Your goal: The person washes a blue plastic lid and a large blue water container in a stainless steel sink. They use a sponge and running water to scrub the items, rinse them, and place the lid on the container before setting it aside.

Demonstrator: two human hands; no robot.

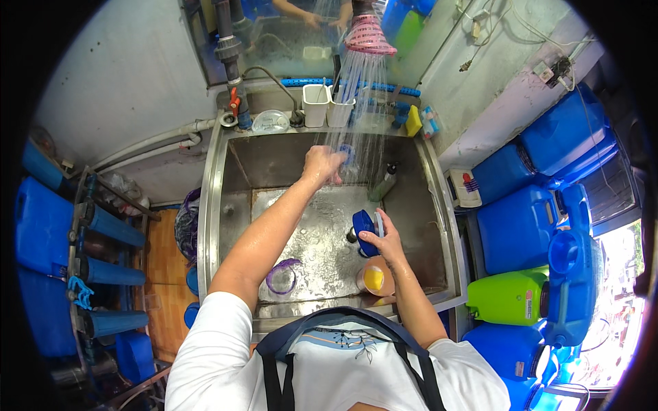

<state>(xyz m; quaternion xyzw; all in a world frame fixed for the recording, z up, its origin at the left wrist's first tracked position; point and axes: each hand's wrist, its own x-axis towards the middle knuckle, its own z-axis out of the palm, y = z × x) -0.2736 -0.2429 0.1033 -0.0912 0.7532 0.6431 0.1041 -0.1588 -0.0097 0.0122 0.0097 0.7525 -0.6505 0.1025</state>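
Water falls from a shower head [370, 38] wrapped in pink printed tape into a metal sink [435, 205]. My left hand [322, 166] is closed on a small blue piece [347, 153], perhaps a cap, in the falling water. Lower right, my right hand [386, 243] grips a round blue lid [364, 231] with a pale rim or ring along its side. Beneath it sits a peach-coloured bowl [363, 279] with a yellow sponge [374, 277] inside. A purple ring-shaped thing [282, 276] lies on the wet sink floor. Toward the back right corner stands a green bottle [385, 183] with a dark top.
On the back ledge are two white containers [316, 106], a clear round lid [271, 121] and a yellow sponge [413, 121]. A red-handled valve [234, 103] is at back left. Blue jugs [517, 229] and a green jug [510, 296] crowd the right; blue cylinders [113, 270] line the left.
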